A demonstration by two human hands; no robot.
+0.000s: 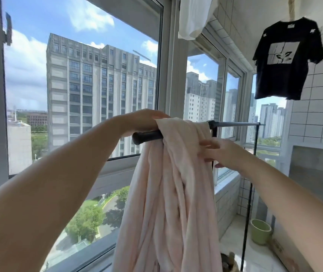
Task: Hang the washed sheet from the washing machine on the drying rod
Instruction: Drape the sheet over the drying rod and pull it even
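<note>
Both hands up w/ the pink sheet (173, 173) bunched over the drying rod (148, 136): left hand (146, 118) at 11 o'clock, grip hidden so can't tell, right hand (221, 152) at 3 o'clock w/ straight fingers touching the folds.

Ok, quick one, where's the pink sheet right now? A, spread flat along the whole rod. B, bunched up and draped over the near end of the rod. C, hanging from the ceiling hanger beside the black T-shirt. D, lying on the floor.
B: the pink sheet hangs in bunched folds over the near end of the rod, with both hands on it.
</note>
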